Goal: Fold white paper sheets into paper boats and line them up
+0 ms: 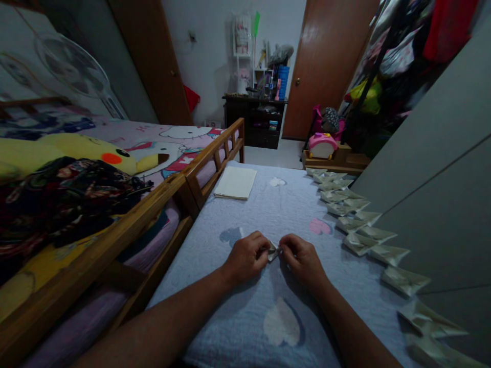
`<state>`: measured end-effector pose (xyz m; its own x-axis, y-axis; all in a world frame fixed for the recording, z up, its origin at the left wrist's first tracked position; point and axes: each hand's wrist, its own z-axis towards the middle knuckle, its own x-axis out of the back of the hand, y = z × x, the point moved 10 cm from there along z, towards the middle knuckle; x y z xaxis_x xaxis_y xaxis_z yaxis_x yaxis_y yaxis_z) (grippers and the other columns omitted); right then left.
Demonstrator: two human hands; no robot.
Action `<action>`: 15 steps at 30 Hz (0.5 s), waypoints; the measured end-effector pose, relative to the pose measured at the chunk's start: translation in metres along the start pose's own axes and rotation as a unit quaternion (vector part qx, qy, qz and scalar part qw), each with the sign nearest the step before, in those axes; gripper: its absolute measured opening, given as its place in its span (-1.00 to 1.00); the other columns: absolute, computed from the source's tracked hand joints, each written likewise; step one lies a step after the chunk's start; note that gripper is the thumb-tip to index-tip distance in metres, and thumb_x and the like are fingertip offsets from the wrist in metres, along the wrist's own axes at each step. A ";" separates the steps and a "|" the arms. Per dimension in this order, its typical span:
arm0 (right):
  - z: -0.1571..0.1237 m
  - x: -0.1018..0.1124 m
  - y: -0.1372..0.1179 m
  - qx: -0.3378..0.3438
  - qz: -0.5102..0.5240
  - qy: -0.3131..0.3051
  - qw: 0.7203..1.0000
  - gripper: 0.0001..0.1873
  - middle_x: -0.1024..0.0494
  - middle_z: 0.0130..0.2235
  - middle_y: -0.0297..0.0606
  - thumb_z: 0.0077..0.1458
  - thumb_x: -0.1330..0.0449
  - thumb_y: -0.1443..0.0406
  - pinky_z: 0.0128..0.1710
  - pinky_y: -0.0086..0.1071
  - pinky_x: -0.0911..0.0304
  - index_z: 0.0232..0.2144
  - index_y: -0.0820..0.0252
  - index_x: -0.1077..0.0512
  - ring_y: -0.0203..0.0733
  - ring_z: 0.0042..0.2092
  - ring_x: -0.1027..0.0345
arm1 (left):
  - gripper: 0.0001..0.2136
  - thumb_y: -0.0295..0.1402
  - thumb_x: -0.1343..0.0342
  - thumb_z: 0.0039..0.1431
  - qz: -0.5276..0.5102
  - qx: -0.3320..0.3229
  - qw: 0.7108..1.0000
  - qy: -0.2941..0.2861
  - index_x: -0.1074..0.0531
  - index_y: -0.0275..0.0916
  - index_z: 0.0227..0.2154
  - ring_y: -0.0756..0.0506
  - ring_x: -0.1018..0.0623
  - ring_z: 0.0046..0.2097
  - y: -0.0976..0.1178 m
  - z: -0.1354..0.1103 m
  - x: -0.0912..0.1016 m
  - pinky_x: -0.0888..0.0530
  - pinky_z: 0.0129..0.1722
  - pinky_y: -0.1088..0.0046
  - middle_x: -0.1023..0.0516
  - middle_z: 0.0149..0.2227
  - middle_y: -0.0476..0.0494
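Paper piece [272, 251] is being pinched at twelve o'clock by the left hand [245, 258] and right hand [302, 260], both closed on it, its fold needing firm creasing.

The left hand [245, 258] and right hand [303, 260] cover most of a small folded paper piece [272, 251], so its shape cannot be told. The row of folded paper pieces [433, 322] runs off the bottom edge of the view. Hanging clothes [399, 51] are cut off at the top, and the small things on the shelf [264, 84] are too dim to tell.
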<state>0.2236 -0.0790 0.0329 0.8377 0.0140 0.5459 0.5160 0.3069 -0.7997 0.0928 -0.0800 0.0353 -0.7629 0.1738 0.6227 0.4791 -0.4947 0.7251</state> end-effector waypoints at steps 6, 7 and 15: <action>0.000 -0.002 0.001 -0.007 -0.006 -0.004 1.000 -0.85 -0.46 -0.47 -0.33 0.11 -0.05 0.33 -0.39 -0.44 -0.17 -0.43 0.18 -0.42 -0.27 -0.43 -0.30 | -0.84 -0.61 -0.03 0.01 0.011 0.013 1.000 0.012 -0.42 -0.24 -0.42 -0.03 -0.43 -0.33 -0.004 -0.001 0.000 -0.31 -0.32 0.48 -0.43 -0.37 -0.05; 0.000 -0.002 0.001 -0.009 -0.006 -0.004 1.000 -0.84 -0.47 -0.47 -0.33 0.11 -0.06 0.33 -0.40 -0.44 -0.17 -0.43 0.18 -0.42 -0.28 -0.44 -0.30 | -0.85 -0.61 -0.03 0.01 0.013 0.014 1.000 0.014 -0.42 -0.24 -0.42 -0.03 -0.43 -0.34 -0.005 -0.001 0.000 -0.30 -0.33 0.48 -0.43 -0.38 -0.05; -0.001 -0.003 -0.002 0.003 -0.007 -0.010 1.000 -0.86 -0.46 -0.46 -0.33 0.10 -0.06 0.37 -0.38 -0.43 -0.18 -0.43 0.17 -0.41 -0.28 -0.42 -0.31 | -0.91 -0.53 -0.06 0.06 0.020 0.019 1.000 0.013 -0.42 -0.23 -0.41 -0.04 -0.44 -0.32 -0.002 0.000 0.001 -0.31 -0.32 0.46 -0.44 -0.37 -0.05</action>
<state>0.2203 -0.0806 0.0331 0.8268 0.0297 0.5617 0.5261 0.3125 -0.7910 0.0913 -0.0790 0.0340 -0.7532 0.1324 0.6444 0.5254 -0.4684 0.7104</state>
